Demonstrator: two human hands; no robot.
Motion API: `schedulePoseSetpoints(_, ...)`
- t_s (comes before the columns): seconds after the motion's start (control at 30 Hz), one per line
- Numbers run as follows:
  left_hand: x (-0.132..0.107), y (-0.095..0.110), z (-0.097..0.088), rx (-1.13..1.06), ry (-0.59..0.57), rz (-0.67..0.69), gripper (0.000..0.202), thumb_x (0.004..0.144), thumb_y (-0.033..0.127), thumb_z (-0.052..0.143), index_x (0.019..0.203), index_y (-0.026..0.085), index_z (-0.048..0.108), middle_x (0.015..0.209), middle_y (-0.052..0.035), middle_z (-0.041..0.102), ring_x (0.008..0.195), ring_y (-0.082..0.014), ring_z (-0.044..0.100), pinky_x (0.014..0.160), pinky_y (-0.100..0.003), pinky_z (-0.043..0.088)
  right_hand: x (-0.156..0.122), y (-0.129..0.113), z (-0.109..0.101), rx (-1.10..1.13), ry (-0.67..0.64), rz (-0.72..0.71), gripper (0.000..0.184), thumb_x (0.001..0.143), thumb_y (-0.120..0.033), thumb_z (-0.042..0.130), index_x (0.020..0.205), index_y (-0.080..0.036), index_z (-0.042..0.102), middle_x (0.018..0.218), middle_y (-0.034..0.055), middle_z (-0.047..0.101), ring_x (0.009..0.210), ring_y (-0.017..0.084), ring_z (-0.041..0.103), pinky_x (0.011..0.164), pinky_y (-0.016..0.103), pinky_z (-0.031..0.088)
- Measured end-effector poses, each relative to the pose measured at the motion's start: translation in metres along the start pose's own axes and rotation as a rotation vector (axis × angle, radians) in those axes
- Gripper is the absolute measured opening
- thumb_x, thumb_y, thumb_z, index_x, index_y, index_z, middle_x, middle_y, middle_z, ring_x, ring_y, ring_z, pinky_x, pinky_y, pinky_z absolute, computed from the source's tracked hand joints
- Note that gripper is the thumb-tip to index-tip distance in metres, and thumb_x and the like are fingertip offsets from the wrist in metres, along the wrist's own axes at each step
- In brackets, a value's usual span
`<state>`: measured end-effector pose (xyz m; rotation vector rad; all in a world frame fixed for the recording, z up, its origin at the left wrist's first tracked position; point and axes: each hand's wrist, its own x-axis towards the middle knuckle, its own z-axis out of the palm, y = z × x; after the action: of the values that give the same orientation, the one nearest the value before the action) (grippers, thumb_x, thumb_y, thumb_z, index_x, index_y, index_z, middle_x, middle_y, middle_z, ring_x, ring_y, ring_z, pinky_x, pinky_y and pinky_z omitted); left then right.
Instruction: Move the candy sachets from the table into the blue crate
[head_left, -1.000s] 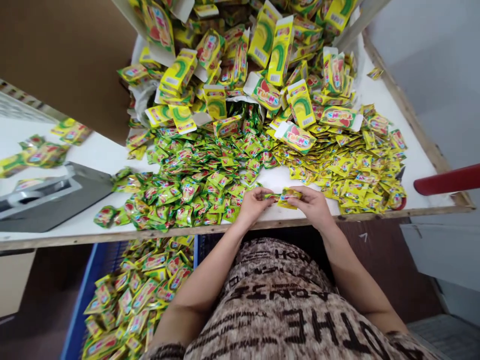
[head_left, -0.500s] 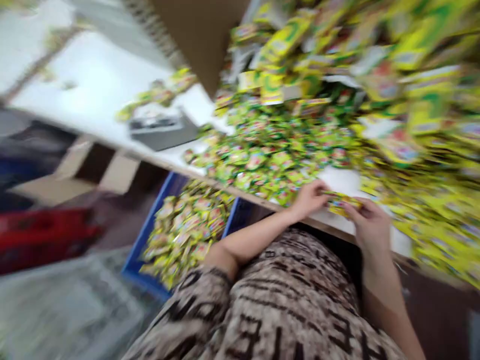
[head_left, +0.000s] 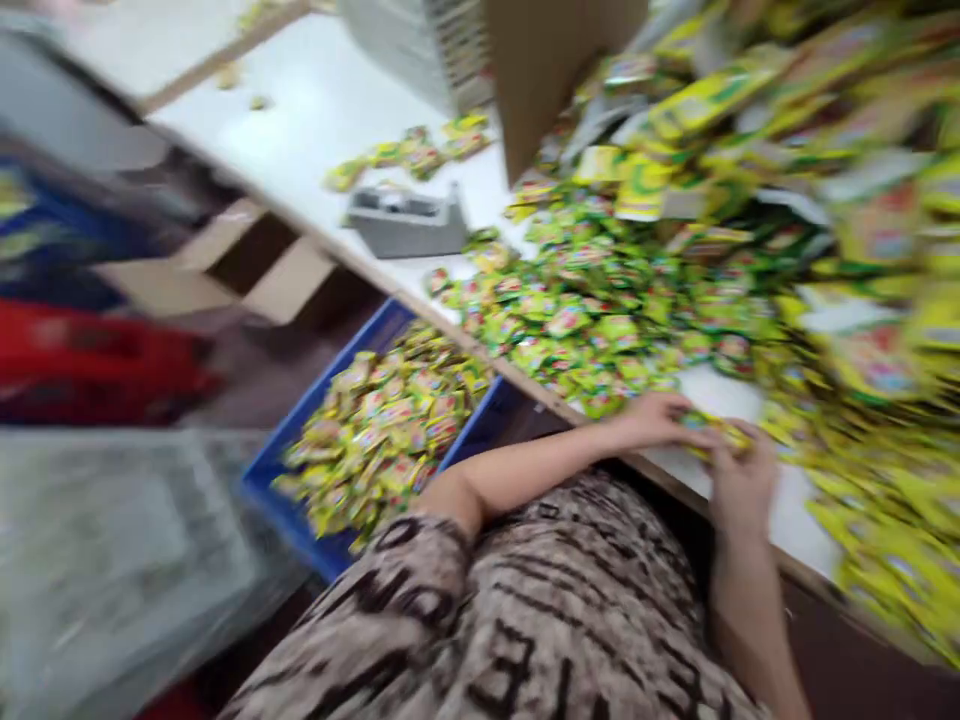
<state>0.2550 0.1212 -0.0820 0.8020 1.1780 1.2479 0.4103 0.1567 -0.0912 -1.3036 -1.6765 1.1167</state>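
Blurred yellow-green packets (head_left: pixel 730 434) in two-handed grip (head_left: pixel 742 482)

View's swung way left, so a red thing (head_left: pixel 97 360) and some greyish plastic (head_left: pixel 120 560) popped in, and the red pole on the right dropped out. Also the left hand (head_left: pixel 656 422) and right hand (head_left: pixel 742 475) have closed up around the packets (head_left: pixel 731 433).

Open carton (head_left: pixel 289 283), grey tape dispenser (head_left: pixel 412 235)

I saw a mottled brown-and-beige shirt (head_left: pixel 577 590) with dark letters (head_left: pixel 501 668), large and small, its left sleeve (head_left: pixel 424 560) ending near the elbow (head_left: pixel 454 500); left hand (head_left: pixel 652 420) and right hand (head_left: pixel 746 475) were bare.
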Motion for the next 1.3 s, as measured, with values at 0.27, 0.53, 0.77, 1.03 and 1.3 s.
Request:
schedulePoseSetpoints(0.27,0.003,0.000,0.002,0.070,-0.122,0.078,0.035,0.076,0.029,0.070,0.108,0.014,0.070,0.095,-0.0075,0.072,0.083,-0.0177,0.063,0.078,-0.028,0.050,-0.006,-0.017,-0.005,0.061,-0.005,0.185,0.032,0.080,-0.049,0.065,0.089,-0.019,0.059,0.054,-0.0051,0.054,0.044,0.013,0.052,0.044,0.025,0.043)
schedulePoseSetpoints(0.53,0.047,0.051,0.022,0.930,-0.195,0.435,0.029,0.087,0.029,0.060,0.113,0.018,0.067,0.097,-0.0088,0.071,0.088,-0.0219,0.065,0.084,-0.033,0.048,-0.015,-0.003,-0.039,-0.129,0.091,0.083,0.030,0.085,-0.049,0.057,0.082,-0.018,0.058,0.063,-0.0019,0.058,0.060,0.014,0.056,0.056,0.024,0.045)
schedulePoseSetpoints(0.77,0.142,0.088,0.076,0.912,0.235,0.331,0.049,0.076,0.041,0.073,0.114,0.016,0.056,0.078,-0.0047,0.062,0.079,-0.0216,0.059,0.075,-0.030,0.043,-0.010,0.007,-0.042,0.058,0.013,0.219,0.035,0.080,-0.049,0.061,0.091,-0.016,0.063,0.064,-0.0020,0.060,0.041,0.011,0.052,0.042,0.023,0.042)
schedulePoseSetpoints(1.03,0.095,0.081,0.037,0.853,-0.199,0.438,0.016,0.078,0.020,0.069,0.073,0.015,0.054,0.072,0.0012,0.050,0.069,-0.0129,0.047,0.065,-0.023,0.036,-0.012,-0.010,-0.067,0.377,0.275,0.117,0.033,0.083,-0.043,0.067,0.103,-0.018,0.060,0.073,-0.0001,0.065,0.054,0.012,0.058,0.054,0.026,0.049)
schedulePoseSetpoints(1.3,0.028,0.056,0.011,0.911,-0.435,0.470,0.005,0.081,0.015,0.066,0.085,0.015,0.062,0.089,-0.0044,0.056,0.079,-0.0146,0.054,0.073,-0.025,0.044,0.016,-0.054,-0.069,-0.087,0.100,-0.374,0.016,0.085,-0.031,0.067,0.096,-0.020,0.070,0.089,0.0056,0.068,0.082,0.019,0.063,0.074,0.033,0.051)
